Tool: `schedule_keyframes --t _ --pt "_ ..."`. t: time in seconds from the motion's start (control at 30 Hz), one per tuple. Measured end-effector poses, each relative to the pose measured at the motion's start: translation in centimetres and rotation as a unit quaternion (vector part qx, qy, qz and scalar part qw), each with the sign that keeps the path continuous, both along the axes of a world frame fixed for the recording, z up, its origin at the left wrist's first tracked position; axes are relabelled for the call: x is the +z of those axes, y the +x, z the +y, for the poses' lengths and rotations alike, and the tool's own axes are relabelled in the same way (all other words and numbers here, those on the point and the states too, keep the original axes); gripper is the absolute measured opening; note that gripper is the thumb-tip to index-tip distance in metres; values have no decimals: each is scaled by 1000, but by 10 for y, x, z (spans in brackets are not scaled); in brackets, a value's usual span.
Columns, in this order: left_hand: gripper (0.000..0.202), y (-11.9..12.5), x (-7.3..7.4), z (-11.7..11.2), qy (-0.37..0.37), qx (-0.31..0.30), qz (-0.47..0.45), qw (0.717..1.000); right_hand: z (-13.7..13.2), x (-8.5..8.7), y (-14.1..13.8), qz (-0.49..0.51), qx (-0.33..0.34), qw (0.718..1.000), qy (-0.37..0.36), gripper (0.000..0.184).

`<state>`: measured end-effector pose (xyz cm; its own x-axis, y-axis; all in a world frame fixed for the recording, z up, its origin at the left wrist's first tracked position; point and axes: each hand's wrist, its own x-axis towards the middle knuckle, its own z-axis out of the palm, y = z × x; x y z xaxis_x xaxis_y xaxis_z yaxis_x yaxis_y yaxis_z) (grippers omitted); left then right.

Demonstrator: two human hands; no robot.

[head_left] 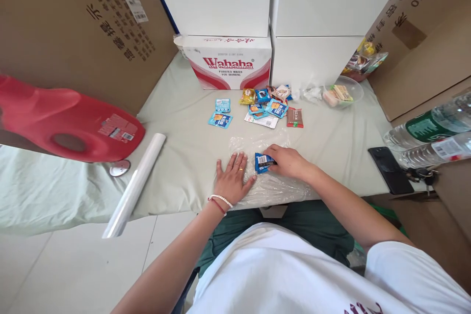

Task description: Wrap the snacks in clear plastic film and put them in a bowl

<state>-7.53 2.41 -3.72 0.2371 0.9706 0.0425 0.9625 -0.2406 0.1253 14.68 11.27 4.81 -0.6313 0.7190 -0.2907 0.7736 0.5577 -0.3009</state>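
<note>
A sheet of clear plastic wrap [283,190] lies crinkled on the cloth at the table's front edge. My left hand [232,176] rests flat on its left part, fingers spread, holding nothing. With my right hand [286,161] I grip small blue snack packets [261,163] by their right side, over the middle of the wrap. How many packets there are I cannot tell, as my fingers cover part of them. Behind the wrap lies a loose pile of snack packets [276,108], blue, yellow, white and brown. Two light-blue packets [221,120] lie to its left.
A roll of plastic wrap [136,181] and a red jug [69,122] are at the left. A Wahaha carton [230,64] stands at the back. Toward the right are a clear bowl [357,89] with snacks, a black phone [390,170], keys [423,174] and water bottles [434,125].
</note>
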Motion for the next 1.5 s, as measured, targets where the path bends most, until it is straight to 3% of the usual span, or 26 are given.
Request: schedule_keyframes --t 0.17,0.33,0.53,0.63,0.73,0.8,0.87,0.97,1.07,1.17,1.3,1.4,1.47,1.5 --pt "75 0 -2 1 -4 4 6 1000 -4 -4 3 -50 13 998 23 45" --pt "75 2 1 1 -9 5 5 1000 -6 -8 1 -12 5 999 46 48" --pt "78 -2 0 2 -16 8 -9 1000 -6 -13 -7 -19 17 1000 9 55" --pt "75 -8 -1 2 -17 14 -44 999 -11 -14 6 34 4 999 3 71" --pt "65 -18 2 0 18 27 -90 995 -26 -15 33 142 -25 989 27 61" --pt "53 -28 4 -4 45 -2 -115 992 -43 -20 55 212 -15 977 34 48" --pt "53 -40 5 -9 40 -74 -141 986 -62 -32 76 245 22 969 28 46" --pt "67 -59 6 -17 -24 -172 -180 968 -85 -56 98 245 48 968 24 54" --pt "71 -70 7 -22 -74 -212 -182 957 -93 -69 103 267 30 963 27 31" --pt "63 -69 8 -23 -81 -216 -159 960 -80 -60 97 327 36 944 6 21" --pt "73 -58 2 -21 -53 -194 -146 969 -45 -25 83 363 29 931 -31 23" --pt "46 -50 -3 -19 -21 -152 -163 975 -16 -4 72 344 20 937 -53 26" --pt "29 -45 -3 -16 -4 -106 -188 976 2 2 65 324 -10 943 -72 31" --pt "30 -43 -3 -14 3 -79 -203 976 9 1 62 316 -35 944 -92 34"
